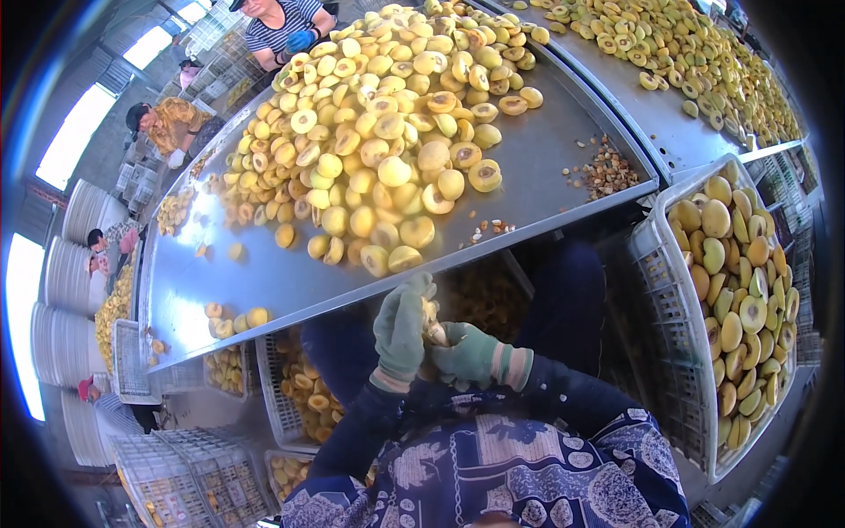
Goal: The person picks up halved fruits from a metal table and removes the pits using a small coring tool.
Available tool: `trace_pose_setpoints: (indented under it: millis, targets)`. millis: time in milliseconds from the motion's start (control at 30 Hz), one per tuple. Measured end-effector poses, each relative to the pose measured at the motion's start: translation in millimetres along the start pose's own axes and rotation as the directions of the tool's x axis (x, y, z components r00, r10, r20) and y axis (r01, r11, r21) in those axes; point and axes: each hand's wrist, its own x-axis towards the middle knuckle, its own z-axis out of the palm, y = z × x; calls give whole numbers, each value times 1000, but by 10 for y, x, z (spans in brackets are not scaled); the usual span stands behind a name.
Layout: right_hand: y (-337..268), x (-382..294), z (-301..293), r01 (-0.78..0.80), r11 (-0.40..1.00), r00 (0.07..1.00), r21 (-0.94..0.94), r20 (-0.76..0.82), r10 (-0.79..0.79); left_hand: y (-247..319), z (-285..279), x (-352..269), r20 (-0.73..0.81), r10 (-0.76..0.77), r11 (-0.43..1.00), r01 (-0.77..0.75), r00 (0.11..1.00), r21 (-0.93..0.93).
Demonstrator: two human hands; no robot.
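My left hand (pixel 401 330), in a green knit glove with a pale cuff, is raised just in front of the steel table's near edge. Close beside it, my right hand (pixel 470 355), gloved the same way, curls inward with its fingers bent. Between the two lies a small pale piece (pixel 434 323), partly hidden by the gloves; whether it is fruit or a tool part I cannot tell. Beyond my hands, a large heap of halved yellow stone fruit (pixel 389 171) covers much of the steel table (pixel 297 290). Some halves show brown hollows.
Fruit pits (pixel 610 170) lie near the table's right corner. A white plastic crate (pixel 680 396) full of halves stands to my right, another crate (pixel 280 402) to my left. A second table (pixel 614 79) bears more fruit. Several co-workers sit around, one with a blue glove (pixel 300 41).
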Motion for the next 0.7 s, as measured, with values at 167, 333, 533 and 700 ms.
trace_pose_setpoints:
  millis: [167, 333, 533, 700]
  targets:
    - [47, -61, -197, -133, 964, 918, 229, 394, 33, 315, -46, 90, 263, -324, 907, 378, 909, -188]
    - [93, -81, -267, -199, 887, 864, 417, 502, -43, 428, 3, 44, 278, -391, 896, 432, 877, -103]
    - [44, -157, -227, -170, 920, 866, 352, 499, -31, 337, -29, -7, 257, -361, 891, 413, 896, -187]
    - [300, -9, -220, -489, 614, 643, 620, 732, -227, 238, 140, -85, 144, -192, 946, 222, 971, -236]
